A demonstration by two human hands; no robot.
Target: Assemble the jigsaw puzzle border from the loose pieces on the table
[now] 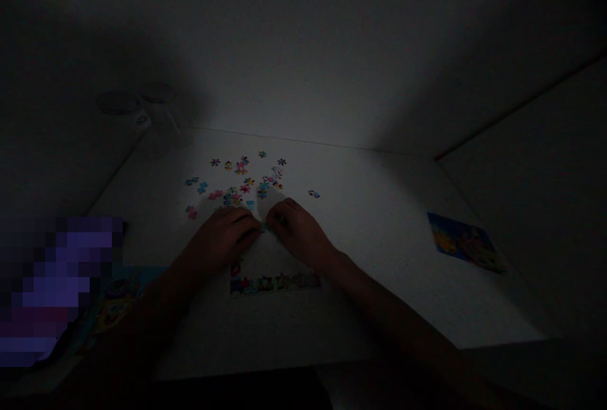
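Note:
The light is dim. My left hand is closed, thumb and fingertips pressed together. Facing it, my right hand is also pinched, its fingers curled inward. A small greenish jigsaw puzzle piece shows between the two sets of fingertips, partly hidden by them. Just below the hands lies a partly joined strip of the puzzle, its bottom row and left corner visible. Loose puzzle pieces are scattered face up beyond my hands, several close to my left knuckles. One piece sits apart to the right.
A colourful picture card lies at the right of the white table. Another cartoon picture sheet is partly under my left forearm. Two clear lidded containers stand at the back left. A blurred-out purple screen is at the left edge.

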